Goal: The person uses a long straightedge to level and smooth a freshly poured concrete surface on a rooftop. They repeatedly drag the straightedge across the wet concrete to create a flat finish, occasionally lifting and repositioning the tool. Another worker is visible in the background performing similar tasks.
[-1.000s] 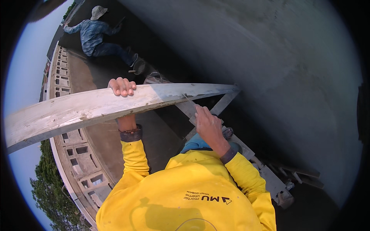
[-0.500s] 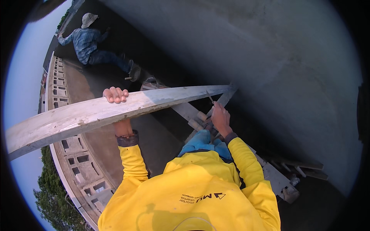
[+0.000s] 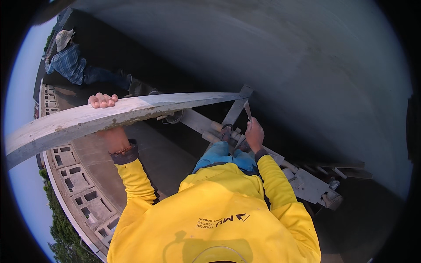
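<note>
A long pale straightedge (image 3: 144, 106) spans from the left rim to the wall side, with mortar stuck along its lower edge. My left hand (image 3: 103, 100) is closed around it on the left part, fingers curled over the top edge. My right hand (image 3: 254, 135) is closed on the handle of a thin-bladed trowel (image 3: 247, 110). The blade points up, close by the straightedge's far end, and I cannot tell whether they touch. The grip of the trowel is hidden in my fist.
A grey plastered wall (image 3: 315, 65) rises on the right. Planks (image 3: 197, 120) lie under my feet, with a board (image 3: 309, 186) at the right. Another person (image 3: 70, 63) in a checked shirt works at the upper left. Openwork blocks (image 3: 76, 179) line the left edge.
My left hand and the straightedge have shifted left in the picture, and its far end has moved left too. My right hand is slightly lower, with more of the blade's face showing.
</note>
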`<state>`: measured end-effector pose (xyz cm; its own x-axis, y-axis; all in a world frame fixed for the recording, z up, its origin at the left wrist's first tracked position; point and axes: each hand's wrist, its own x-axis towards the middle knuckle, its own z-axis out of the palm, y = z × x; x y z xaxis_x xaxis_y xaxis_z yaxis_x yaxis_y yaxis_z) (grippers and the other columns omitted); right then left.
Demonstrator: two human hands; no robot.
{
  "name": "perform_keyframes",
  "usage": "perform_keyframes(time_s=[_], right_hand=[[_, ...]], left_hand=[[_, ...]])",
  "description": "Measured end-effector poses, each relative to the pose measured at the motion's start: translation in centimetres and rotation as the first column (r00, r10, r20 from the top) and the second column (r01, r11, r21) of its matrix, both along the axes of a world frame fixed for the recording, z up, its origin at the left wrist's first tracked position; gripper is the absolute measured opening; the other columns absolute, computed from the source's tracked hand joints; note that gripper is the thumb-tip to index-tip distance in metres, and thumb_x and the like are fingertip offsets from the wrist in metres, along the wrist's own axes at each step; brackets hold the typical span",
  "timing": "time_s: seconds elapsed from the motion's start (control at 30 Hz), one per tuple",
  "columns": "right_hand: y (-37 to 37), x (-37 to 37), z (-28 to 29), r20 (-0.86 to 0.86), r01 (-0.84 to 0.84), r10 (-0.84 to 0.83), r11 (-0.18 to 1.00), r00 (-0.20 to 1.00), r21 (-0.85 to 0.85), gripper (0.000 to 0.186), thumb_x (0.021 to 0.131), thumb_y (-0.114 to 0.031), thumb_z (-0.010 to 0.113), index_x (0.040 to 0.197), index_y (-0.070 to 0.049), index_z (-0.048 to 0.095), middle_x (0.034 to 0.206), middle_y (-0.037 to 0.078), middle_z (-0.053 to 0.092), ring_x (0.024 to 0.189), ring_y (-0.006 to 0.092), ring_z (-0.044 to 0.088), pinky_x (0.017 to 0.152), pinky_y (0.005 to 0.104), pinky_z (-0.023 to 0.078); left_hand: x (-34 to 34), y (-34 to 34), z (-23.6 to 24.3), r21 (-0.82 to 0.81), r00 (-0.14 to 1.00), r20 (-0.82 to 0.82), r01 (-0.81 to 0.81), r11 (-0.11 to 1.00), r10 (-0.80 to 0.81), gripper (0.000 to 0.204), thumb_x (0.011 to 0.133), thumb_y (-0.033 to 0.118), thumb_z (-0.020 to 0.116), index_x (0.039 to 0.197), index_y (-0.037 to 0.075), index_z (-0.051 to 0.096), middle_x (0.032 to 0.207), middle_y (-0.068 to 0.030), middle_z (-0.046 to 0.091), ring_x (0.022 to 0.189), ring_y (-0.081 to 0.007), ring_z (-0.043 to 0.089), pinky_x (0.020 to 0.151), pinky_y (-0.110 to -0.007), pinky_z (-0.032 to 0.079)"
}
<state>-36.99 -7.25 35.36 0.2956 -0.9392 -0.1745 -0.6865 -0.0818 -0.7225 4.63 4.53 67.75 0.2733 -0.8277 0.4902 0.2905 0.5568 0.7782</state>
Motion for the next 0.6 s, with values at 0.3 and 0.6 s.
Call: perform_keyframes(time_s=[0.3, 0.6], right_hand=[[8.0, -7.0, -4.8, -0.059, 0.193, -0.189, 0.979, 0.98, 0.072, 0.029, 0.101, -0.018, 0.055, 0.125, -0.003, 0.061, 0.116, 0.024, 0.07, 0.109, 0.0449, 0.065, 0.09, 0.0539, 0.052], [8.3, -4.6, -2.8, 0.066, 0.142, -0.147, 0.987, 0.987, 0.073, 0.031, 0.101, -0.016, 0.055, 0.127, 0.0, 0.062, 0.118, 0.023, 0.07, 0.108, 0.0443, 0.066, 0.091, 0.0511, 0.053]], left_hand=[[1.5, -1.3, 1.8, 0.043, 0.985, 0.025, 0.17, 0.985, -0.171, 0.047, 0.088, 0.045, 0.082, 0.11, 0.005, 0.07, 0.101, -0.015, 0.074, 0.099, -0.0299, 0.073, 0.101, -0.044, 0.05], [1.2, -2.7, 2.7, 0.023, 0.979, 0.011, 0.204, 0.979, -0.204, 0.07, 0.078, 0.064, 0.082, 0.109, 0.002, 0.07, 0.101, -0.0175, 0.074, 0.099, -0.0307, 0.074, 0.1, -0.044, 0.053]])
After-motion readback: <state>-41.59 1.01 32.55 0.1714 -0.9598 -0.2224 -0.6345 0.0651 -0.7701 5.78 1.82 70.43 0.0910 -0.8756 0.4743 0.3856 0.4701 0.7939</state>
